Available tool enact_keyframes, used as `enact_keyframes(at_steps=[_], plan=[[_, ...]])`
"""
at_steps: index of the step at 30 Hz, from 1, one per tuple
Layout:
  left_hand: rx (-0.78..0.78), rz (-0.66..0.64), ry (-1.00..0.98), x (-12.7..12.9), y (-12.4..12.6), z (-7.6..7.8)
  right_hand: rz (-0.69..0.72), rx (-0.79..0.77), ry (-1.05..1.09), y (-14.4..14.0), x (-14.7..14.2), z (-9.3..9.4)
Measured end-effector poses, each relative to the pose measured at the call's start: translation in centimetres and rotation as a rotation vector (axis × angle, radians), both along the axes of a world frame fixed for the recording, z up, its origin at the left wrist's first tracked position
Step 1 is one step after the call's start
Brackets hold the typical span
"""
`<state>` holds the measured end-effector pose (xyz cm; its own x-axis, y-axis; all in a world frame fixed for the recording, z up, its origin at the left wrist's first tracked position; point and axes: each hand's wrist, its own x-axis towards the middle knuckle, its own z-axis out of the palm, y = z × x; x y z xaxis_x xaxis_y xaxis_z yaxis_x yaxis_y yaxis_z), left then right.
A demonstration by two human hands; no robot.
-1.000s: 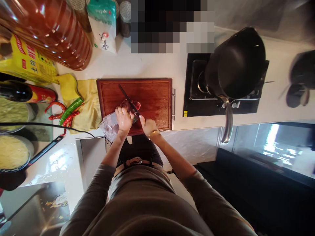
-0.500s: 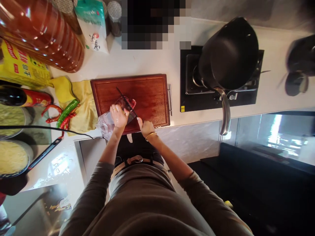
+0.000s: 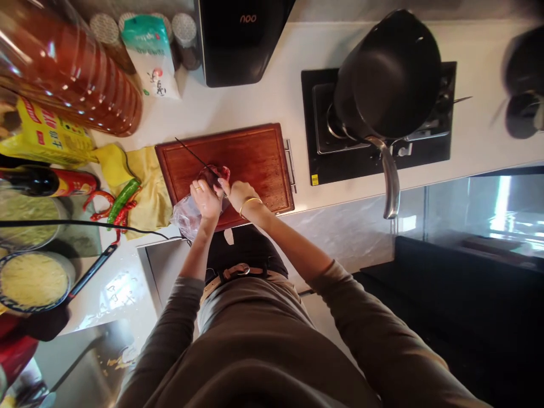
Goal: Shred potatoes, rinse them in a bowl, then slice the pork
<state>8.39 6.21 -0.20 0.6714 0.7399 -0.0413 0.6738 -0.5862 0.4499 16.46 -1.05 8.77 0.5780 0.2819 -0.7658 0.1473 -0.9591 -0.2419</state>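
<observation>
A piece of dark red raw meat (image 3: 221, 171) lies on a wooden cutting board (image 3: 250, 153). My left hand (image 3: 206, 198) is closed over the meat's near left side, fingers curled, and a clear plastic bag (image 3: 186, 215) bunches beside it at the board's near edge. My right hand (image 3: 240, 195) grips a knife (image 3: 193, 152), its handle mostly hidden in the fist. The thin dark blade runs across the meat, its tip pointing to the board's far left. Both hands are close together; the exact contact of the blade with the meat is hard to see.
Right of the board, a deep black pan (image 3: 395, 79) stands on a gas hob (image 3: 323, 164), its handle (image 3: 391, 187) jutting past the counter edge. Chillies (image 3: 123, 201) and a yellow cloth (image 3: 148, 187) lie left. A cable (image 3: 85, 224) crosses a bowl (image 3: 36, 277) area. A sink (image 3: 97, 362) is lower left.
My right hand has pushed the knife forward and left, so its tip reaches further over the board and the fist sits nearer my left hand. The view has shifted slightly.
</observation>
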Motion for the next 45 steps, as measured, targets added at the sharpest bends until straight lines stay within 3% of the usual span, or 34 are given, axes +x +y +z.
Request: enact_keyframes(at_steps=[3, 9, 12, 17, 19, 25, 31, 35, 39, 42, 45], plan=[[0.008, -0.015, 0.003, -0.2, 0.1, -0.4, 0.009, 0.06, -0.055, -1.0, -0.9, 0.1], [0.002, -0.011, -0.003, -0.3, 0.0, -0.6, 0.044, -0.075, -0.095, -6.3, -3.0, 0.3], [0.018, -0.035, 0.028, -0.1, 0.0, -0.3, 0.04, -0.083, -0.072, -4.5, -2.0, -0.3], [-0.002, -0.049, 0.046, -0.1, 0.2, -0.2, 0.068, 0.043, -0.066, 0.1, 0.0, -1.7], [-0.037, -0.042, 0.015, -0.2, 0.3, -0.3, 0.08, 0.04, -0.068, -0.5, -0.4, -1.6], [-0.048, -0.045, 0.003, -0.2, 0.2, -0.8, 0.118, -0.14, -0.082, -5.9, -1.7, -0.3], [-0.043, -0.016, -0.033, 0.0, 0.2, -1.3, 0.099, -0.105, -0.114, -4.0, -0.5, -1.1], [-0.005, 0.011, -0.047, 0.1, 0.2, -1.0, 0.098, -0.028, -0.108, -4.0, -0.7, -1.7], [0.031, -0.021, -0.008, 0.1, 0.3, -0.3, 0.081, 0.207, -0.084, -6.0, -1.7, -2.1], [0.027, -0.016, -0.005, 0.0, 0.4, -0.2, -0.019, 0.435, 0.139, -7.4, -1.8, -2.4], [0.01, -0.001, -0.004, 0.0, 0.3, -0.2, -0.102, 0.52, 0.308, -8.2, -1.7, -2.7]])
